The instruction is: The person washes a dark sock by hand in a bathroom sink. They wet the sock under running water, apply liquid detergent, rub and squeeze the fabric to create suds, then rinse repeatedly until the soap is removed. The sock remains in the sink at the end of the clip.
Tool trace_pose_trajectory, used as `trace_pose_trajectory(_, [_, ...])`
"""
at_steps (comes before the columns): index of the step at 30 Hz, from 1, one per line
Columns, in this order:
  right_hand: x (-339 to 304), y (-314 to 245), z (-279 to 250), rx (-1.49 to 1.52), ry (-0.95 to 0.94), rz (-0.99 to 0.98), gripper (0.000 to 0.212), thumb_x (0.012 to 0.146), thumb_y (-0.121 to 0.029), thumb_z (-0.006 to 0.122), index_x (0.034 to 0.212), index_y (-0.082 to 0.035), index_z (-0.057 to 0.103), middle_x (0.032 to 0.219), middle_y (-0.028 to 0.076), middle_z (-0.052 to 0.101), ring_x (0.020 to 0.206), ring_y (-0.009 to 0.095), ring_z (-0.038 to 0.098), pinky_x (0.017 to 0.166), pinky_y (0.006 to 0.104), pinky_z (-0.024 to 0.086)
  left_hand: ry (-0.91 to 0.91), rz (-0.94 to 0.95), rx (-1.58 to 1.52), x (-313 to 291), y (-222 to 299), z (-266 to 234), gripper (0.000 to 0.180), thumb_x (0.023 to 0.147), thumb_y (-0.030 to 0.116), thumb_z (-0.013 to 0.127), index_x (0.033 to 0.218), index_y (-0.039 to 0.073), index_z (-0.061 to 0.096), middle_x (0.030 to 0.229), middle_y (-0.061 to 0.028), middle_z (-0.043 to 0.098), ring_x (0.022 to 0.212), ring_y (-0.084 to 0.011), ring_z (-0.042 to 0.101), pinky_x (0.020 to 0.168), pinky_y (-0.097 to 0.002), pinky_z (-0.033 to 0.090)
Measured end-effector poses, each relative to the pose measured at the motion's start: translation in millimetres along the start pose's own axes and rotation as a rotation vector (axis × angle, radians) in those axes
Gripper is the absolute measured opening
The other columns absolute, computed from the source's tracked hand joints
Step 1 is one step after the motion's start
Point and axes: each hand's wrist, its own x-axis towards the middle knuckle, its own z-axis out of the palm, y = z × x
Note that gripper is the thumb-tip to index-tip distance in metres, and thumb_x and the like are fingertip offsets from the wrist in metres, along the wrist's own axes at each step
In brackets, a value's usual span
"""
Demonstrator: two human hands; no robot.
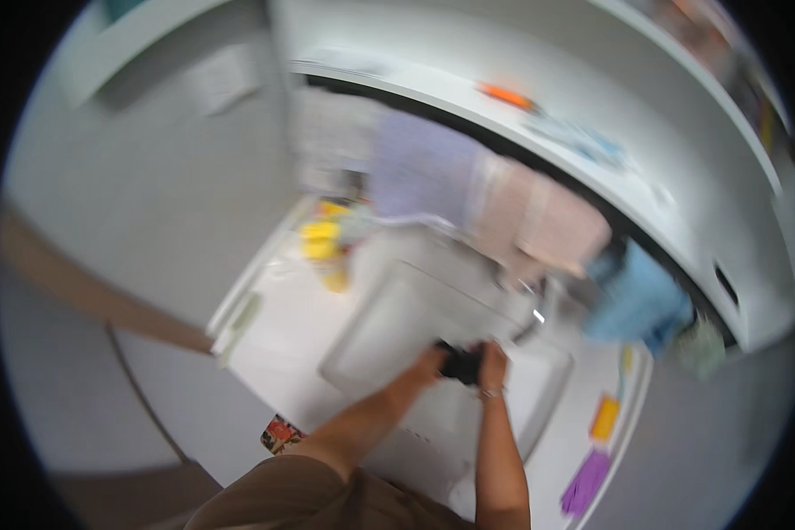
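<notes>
Over the white sink (362,353), a small black item (459,363), perhaps a piece of cloth, is stretched between my two hands. My left hand (429,363) grips its left end, with fingers closed. On its other end my right hand (493,364) is closed too, and a bracelet circles that wrist. Motion blur hides the exact kind of the black thing. Just beyond my right hand stands a chrome faucet (533,323), its spout pointing toward the basin.
Towels, one lilac (424,168), one pink (548,216) and one blue (638,296), hang under a white shelf (415,95). A yellow-capped bottle (327,256) stands left of the basin. On the right counter lie a yellow-orange sponge (604,418) and a purple cloth or glove (585,483).
</notes>
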Motion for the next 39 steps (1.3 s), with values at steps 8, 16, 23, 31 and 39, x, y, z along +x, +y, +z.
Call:
trace_pose_trajectory(8, [44.6, 11.4, -25.2, 0.868, -0.067, 0.675, 0.037, 0.086, -0.037, 0.055, 0.068, -0.005, 0.049, 0.059, 0.003, 0.051, 0.050, 0.015, 0.051, 0.047, 0.0289, 0.042, 0.185, -1.098, -1.196, -1.6, 52.8, -35.5, 0.022, 0.073, 0.010, 0.059, 0.095, 0.010, 0.062, 0.088, -0.0082, 0.061, 0.075, -0.0232, 0.061, 0.057, -0.0375, 0.052])
trace_pose_trajectory(16, [16.5, 15.8, -51.2, 0.968, -0.331, 0.788, 0.046, 0.069, 0.001, 0.049, 0.114, 0.006, 0.048, 0.089, 0.012, 0.056, 0.078, 0.022, 0.056, 0.068, 0.0308, 0.049, 0.264, -0.785, -1.531, 21.8, 76.8, -64.7, 0.031, 0.076, 0.014, 0.054, 0.106, 0.007, 0.052, 0.088, -0.0104, 0.056, 0.076, -0.0228, 0.058, 0.064, -0.0375, 0.050])
trace_pose_trajectory(23, [2.5, 7.8, -62.0, 1.126, -0.221, 0.802, 0.029, 0.074, -0.005, 0.046, 0.100, -0.003, 0.058, 0.073, 0.002, 0.054, 0.062, 0.014, 0.051, 0.057, 0.0266, 0.046, 0.083, -0.462, -1.093, 70.8, 124.5, -27.4, 0.033, 0.078, 0.011, 0.054, 0.109, 0.001, 0.050, 0.097, -0.0116, 0.056, 0.090, -0.0198, 0.053, 0.082, -0.0339, 0.044])
trace_pose_trajectory(31, [-33.5, 39.9, -58.2, 1.577, -0.088, 1.090, 0.032, 0.090, -0.021, 0.035, 0.120, -0.019, 0.045, 0.123, 0.015, 0.047, 0.106, 0.036, 0.051, 0.085, 0.0589, 0.043, 0.172, -0.572, -2.002, 49.9, 128.5, -54.2, 0.017, 0.084, 0.014, 0.046, 0.096, 0.003, 0.052, 0.086, -0.0130, 0.060, 0.079, -0.0285, 0.061, 0.076, -0.0417, 0.051])
trace_pose_trajectory(39, [-37.4, -59.0, -37.2, 0.950, 0.240, 0.529, 0.022, 0.088, -0.020, 0.045, 0.087, -0.007, 0.063, 0.082, 0.005, 0.060, 0.077, 0.014, 0.054, 0.072, 0.0267, 0.045, 0.254, -0.786, -1.631, 49.4, 99.7, -33.8, 0.024, 0.084, 0.021, 0.051, 0.094, 0.000, 0.055, 0.089, -0.0129, 0.060, 0.082, -0.0261, 0.060, 0.073, -0.0398, 0.051])
